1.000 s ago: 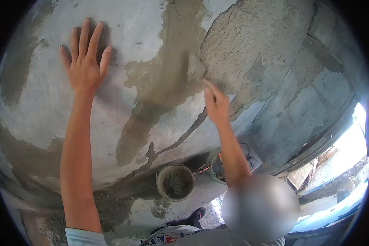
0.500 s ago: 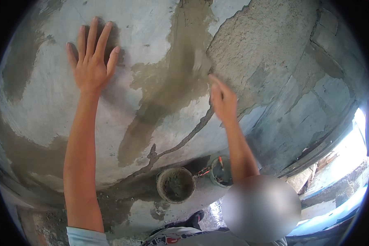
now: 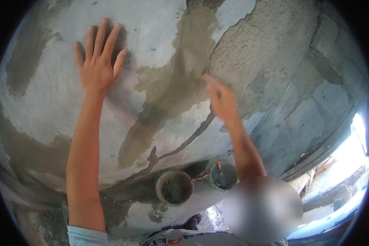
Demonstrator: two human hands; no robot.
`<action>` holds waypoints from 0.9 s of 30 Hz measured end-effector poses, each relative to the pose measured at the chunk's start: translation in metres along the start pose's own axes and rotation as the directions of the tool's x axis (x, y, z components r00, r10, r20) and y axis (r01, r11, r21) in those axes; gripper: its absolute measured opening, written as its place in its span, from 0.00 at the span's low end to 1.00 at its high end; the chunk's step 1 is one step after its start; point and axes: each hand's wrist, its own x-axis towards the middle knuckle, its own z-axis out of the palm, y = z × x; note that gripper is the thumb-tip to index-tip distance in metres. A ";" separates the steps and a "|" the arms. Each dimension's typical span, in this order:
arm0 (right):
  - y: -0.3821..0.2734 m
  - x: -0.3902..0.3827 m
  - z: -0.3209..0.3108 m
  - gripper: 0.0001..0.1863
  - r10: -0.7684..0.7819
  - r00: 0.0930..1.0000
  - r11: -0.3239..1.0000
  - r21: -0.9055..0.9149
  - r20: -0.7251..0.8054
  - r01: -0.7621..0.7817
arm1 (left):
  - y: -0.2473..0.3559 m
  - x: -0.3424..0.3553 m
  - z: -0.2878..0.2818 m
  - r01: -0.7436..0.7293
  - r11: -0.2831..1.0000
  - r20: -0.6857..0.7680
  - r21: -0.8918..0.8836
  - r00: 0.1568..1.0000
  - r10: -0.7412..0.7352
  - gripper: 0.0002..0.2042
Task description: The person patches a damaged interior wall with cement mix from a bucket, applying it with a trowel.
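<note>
My left hand lies flat with spread fingers on the grey plastered wall. My right hand is curled, with its index finger stretched toward a damp brown-grey mortar strip. A faint pale smear lies just past that fingertip, blurred by motion; what the hand grips, if anything, I cannot make out. To the right of the strip is a rough patch with a ragged edge. Below the right hand a dark crack runs down to the left.
Below the wall stand a bucket with grey mortar-like stuff and a second bucket with an orange-handled tool. Another orange-and-black item lies between them. A dark shoe shows near the bottom. A blurred round patch hides the lower right.
My right hand and the pale smear have shifted slightly left along the mortar strip. The left hand stays flat on the wall; the whole view has shifted a little.
</note>
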 end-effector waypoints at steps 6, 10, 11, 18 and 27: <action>0.008 0.026 0.011 0.19 -0.065 0.998 0.998 -0.018 0.017 0.065 | 0.000 0.000 -0.001 0.010 1.000 0.009 0.010 1.000 -0.010 0.31; 0.002 -0.065 0.034 0.19 0.041 0.962 0.988 -0.151 0.270 0.001 | 0.001 0.002 -0.006 -0.003 1.000 0.030 -0.003 1.000 0.003 0.30; -0.002 -0.075 0.031 0.19 0.038 0.948 0.984 -0.175 0.317 0.019 | 0.002 0.000 -0.006 -0.001 1.000 0.042 -0.002 0.999 0.001 0.30; -0.059 0.024 -0.015 0.20 0.092 0.995 0.994 0.055 -0.033 -0.090 | -0.001 0.001 -0.006 -0.006 0.999 0.048 0.034 0.999 0.004 0.31; -0.060 0.047 -0.001 0.21 0.063 0.998 0.998 0.017 -0.031 -0.062 | 0.004 0.000 -0.005 -0.008 1.000 0.045 0.010 0.999 0.008 0.31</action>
